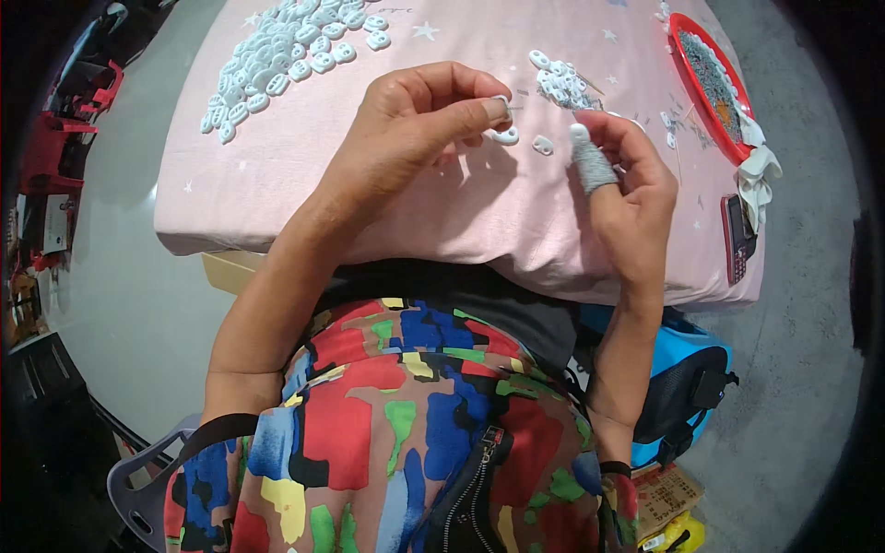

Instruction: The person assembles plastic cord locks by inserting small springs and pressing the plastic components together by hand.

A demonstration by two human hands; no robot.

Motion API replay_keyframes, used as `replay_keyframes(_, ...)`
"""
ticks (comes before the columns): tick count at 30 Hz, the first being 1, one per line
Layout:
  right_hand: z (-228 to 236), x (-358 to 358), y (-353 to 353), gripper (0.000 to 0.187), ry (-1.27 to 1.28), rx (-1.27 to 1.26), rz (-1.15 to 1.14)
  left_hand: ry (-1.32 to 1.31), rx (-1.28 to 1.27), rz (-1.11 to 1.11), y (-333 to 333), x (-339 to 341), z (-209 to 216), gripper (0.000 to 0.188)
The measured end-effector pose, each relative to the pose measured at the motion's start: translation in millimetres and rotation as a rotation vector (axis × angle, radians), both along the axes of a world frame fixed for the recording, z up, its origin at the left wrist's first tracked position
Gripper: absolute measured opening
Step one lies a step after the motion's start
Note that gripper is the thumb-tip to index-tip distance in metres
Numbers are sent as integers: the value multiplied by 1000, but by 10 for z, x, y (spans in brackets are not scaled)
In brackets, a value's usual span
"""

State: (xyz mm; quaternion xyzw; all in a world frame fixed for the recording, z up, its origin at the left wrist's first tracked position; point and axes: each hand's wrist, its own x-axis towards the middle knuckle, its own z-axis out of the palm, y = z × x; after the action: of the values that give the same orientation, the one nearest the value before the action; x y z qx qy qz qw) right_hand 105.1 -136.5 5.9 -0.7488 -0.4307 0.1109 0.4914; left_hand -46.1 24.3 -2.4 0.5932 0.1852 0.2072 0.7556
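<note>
Our left hand (419,124) is pinched narrow, thumb and fingertips shut on a small white plastic piece (501,101) above the pink cloth (304,175); its long axis can't be read. Our right hand (627,189) is loosely curled, grey-sleeved finger (590,164) up, grip unclear. Loose white pieces (506,136) lie just beneath.

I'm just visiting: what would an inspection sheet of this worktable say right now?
Surface: pink cloth with pale stars covers the table.
Job's things: left hand pinches a small white piece; right hand wears a grey finger cot.
Clutter: large pile of white pieces, smaller pile, red tray, white rag, phone.
Grips: both bare hands raised over the cloth.
Cables: nothing seen.
Surroundings: grey floor, blue bag.
</note>
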Motion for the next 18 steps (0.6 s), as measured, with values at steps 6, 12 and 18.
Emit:
replay_keyframes(6, 87, -68, -38, 21, 444, 153, 60, 22, 17, -69, -63, -3, 40, 20)
replay_keyframes(12, 38, -108, -54, 21, 751, 181, 90, 64, 18, -87, -97, -4, 93, 20)
replay_keyframes(18, -8, -211, 15, 27, 644, 193, 30, 49, 77, -57, -144, 18, 40, 19)
